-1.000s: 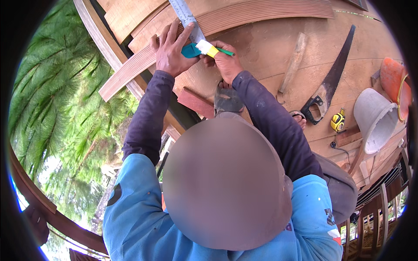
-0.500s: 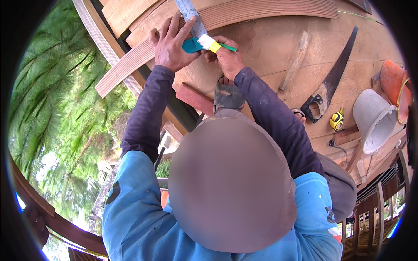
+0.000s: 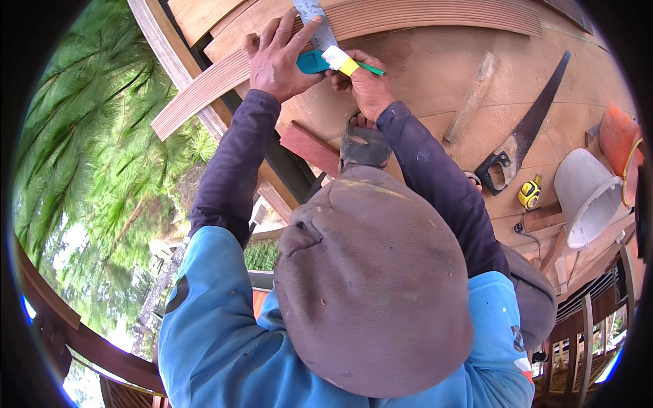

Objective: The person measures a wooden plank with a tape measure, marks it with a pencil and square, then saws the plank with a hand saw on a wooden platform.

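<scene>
My left hand [image 3: 277, 64] is spread over a pale brown grooved board [image 3: 408, 19] and holds a try square against it. The square's metal blade [image 3: 317, 22] crosses the board, my index finger lying along it. Its teal stock [image 3: 311, 62] rests at the near edge, by my thumb. Beside the stock, my right hand [image 3: 371, 90] is closed round a green pencil-like stick [image 3: 374, 69], its tip hidden. A white wrap with a yellow band [image 3: 348, 66] appears to cover the right index finger.
On the plywood to the right lie a wood strip [image 3: 471, 96], a handsaw [image 3: 527, 126] and a yellow tape measure [image 3: 529, 192]. Beyond are a grey bucket [image 3: 578, 183] and an orange one [image 3: 617, 136]. A reddish block [image 3: 309, 146] lies near a sandalled foot [image 3: 364, 144]. A brown cap [image 3: 374, 285] blocks the lower middle.
The whole view has shifted slightly, so the hands and tools sit a little farther right. Both hands keep the same hold on the try square and the green stick.
</scene>
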`<move>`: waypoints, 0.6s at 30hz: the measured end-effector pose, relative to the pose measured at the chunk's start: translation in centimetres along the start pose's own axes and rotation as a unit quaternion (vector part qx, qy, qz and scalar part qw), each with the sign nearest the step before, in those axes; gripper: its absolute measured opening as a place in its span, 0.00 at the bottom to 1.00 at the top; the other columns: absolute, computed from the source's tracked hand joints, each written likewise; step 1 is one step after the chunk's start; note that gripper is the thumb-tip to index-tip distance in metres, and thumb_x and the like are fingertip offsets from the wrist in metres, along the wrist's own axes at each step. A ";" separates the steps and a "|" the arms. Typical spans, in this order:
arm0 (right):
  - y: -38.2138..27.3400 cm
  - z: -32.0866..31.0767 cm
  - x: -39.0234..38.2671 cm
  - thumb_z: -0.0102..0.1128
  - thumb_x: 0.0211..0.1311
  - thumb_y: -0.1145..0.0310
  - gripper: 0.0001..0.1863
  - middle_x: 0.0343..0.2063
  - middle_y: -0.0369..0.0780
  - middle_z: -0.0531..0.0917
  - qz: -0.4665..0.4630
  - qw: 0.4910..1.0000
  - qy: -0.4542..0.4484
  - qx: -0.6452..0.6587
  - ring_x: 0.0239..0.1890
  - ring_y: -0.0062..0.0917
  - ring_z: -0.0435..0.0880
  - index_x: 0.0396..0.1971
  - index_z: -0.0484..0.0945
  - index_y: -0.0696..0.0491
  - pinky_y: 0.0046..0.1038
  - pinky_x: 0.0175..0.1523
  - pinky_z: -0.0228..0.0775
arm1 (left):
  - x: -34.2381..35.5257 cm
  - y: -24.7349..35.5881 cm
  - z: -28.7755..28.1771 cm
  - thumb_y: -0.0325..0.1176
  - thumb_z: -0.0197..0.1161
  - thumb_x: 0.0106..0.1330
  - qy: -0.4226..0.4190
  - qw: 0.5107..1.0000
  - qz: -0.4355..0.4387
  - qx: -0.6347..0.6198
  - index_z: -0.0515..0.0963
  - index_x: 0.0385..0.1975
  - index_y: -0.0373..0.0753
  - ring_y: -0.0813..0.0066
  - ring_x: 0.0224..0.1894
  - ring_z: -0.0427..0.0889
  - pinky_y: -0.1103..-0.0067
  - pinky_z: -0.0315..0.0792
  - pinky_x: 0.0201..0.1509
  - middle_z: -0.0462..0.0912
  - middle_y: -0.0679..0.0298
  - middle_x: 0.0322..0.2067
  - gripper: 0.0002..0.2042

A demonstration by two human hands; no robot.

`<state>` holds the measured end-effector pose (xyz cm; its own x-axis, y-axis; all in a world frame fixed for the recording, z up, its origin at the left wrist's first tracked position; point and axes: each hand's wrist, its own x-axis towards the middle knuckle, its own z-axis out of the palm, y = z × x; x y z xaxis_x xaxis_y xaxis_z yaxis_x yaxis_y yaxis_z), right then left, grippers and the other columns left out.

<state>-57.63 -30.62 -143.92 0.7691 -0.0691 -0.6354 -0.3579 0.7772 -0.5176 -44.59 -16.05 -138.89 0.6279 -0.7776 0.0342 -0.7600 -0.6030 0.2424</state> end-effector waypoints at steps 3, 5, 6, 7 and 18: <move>0.1 -0.4 0.2 0.54 0.75 0.72 0.09 0.34 0.43 0.88 -0.004 1.000 -0.001 -0.001 0.30 0.22 0.87 0.48 0.79 0.57 0.26 0.35 0.81 | 0.6 0.8 -0.6 0.58 0.82 0.39 0.004 1.000 0.009 0.014 0.74 0.68 0.64 0.58 0.69 0.70 0.49 0.55 0.67 0.71 0.65 0.69 0.48; 0.2 -0.4 0.0 0.55 0.75 0.71 0.09 0.34 0.43 0.88 -0.008 1.000 -0.007 0.004 0.29 0.22 0.87 0.48 0.79 0.57 0.26 0.36 0.81 | 0.4 0.8 -0.8 0.58 0.82 0.39 0.010 1.000 0.006 0.007 0.74 0.68 0.64 0.58 0.69 0.70 0.47 0.55 0.67 0.72 0.66 0.69 0.47; 0.1 -0.4 0.1 0.56 0.75 0.70 0.09 0.35 0.43 0.88 -0.004 1.000 -0.011 -0.009 0.29 0.22 0.86 0.49 0.79 0.57 0.26 0.36 0.81 | 0.5 1.1 -1.0 0.56 0.83 0.39 0.015 1.000 0.002 -0.003 0.75 0.67 0.65 0.58 0.69 0.70 0.46 0.54 0.68 0.72 0.66 0.68 0.46; 0.0 -0.4 0.1 0.55 0.75 0.70 0.09 0.35 0.43 0.88 -0.002 1.000 -0.006 -0.011 0.29 0.22 0.86 0.49 0.79 0.57 0.26 0.36 0.81 | 0.7 1.4 -1.4 0.54 0.81 0.42 0.011 1.000 -0.001 0.004 0.76 0.64 0.60 0.55 0.68 0.70 0.46 0.56 0.67 0.72 0.62 0.67 0.42; -2.2 -2.4 -3.3 0.46 0.76 0.57 0.23 0.23 0.31 0.80 -0.132 0.961 0.082 -0.227 0.24 0.12 0.72 0.50 0.85 0.57 0.18 0.31 0.63 | 0.4 0.8 -1.8 0.59 0.77 0.47 -0.019 0.999 -0.025 -0.006 0.73 0.68 0.56 0.46 0.69 0.68 0.39 0.56 0.67 0.70 0.51 0.69 0.44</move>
<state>-60.68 -33.61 -142.10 0.7849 -0.3526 -0.5096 -0.3846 0.3676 -0.8467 -44.62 -16.55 -136.93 0.6579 -0.7529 -0.0158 -0.7257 -0.6395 0.2539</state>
